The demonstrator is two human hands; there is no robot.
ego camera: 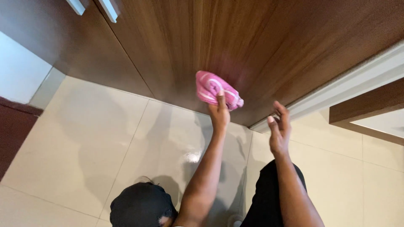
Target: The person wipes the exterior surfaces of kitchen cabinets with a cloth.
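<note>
While the pale shiny floor tiles [84, 138] lie below, the left hand [219, 113] squeezes a bunched pink striped cloth [216, 90] and presses it on the low part of the brown wooden cupboard door [235, 38]. How much is wiped I cannot tell. The right hand [279, 130] hangs nearby, fingers loose, holding nothing.

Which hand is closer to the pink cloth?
Left. The left hand grips the pink cloth against the wooden door. The right hand hangs open, apart, off to the right.
</note>
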